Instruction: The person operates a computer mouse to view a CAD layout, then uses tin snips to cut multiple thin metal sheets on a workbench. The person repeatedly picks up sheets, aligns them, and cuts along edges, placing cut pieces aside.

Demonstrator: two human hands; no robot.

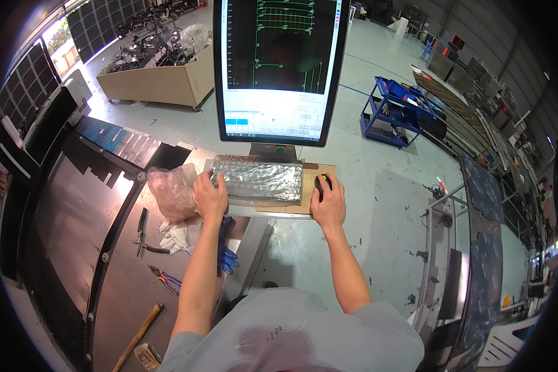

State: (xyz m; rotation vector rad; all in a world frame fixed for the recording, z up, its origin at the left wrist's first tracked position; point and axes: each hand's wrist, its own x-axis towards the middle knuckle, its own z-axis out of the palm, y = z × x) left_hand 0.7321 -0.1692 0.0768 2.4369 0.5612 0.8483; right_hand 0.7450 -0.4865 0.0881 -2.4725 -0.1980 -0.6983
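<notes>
My right hand (330,206) is wrapped over a dark computer mouse (320,185), which sits on a tan board (282,209) at the right of the shelf. At the other end, my left hand (209,195) rests with fingers apart at the left edge of a keyboard (260,181) covered in crinkled clear plastic. Beyond the keyboard stands a tall monitor (278,106) showing green line drawings on black above a pale control panel. A crumpled clear plastic bag (169,193) lies just left of my left hand.
On the metal surface at left lie a white glove (176,238), a blue glove (227,259), long black pliers (142,230), coloured-handle pliers (165,280) and a wooden-handled tool (139,335). A scrap-filled bin (152,87) and a blue cart (387,127) stand farther off.
</notes>
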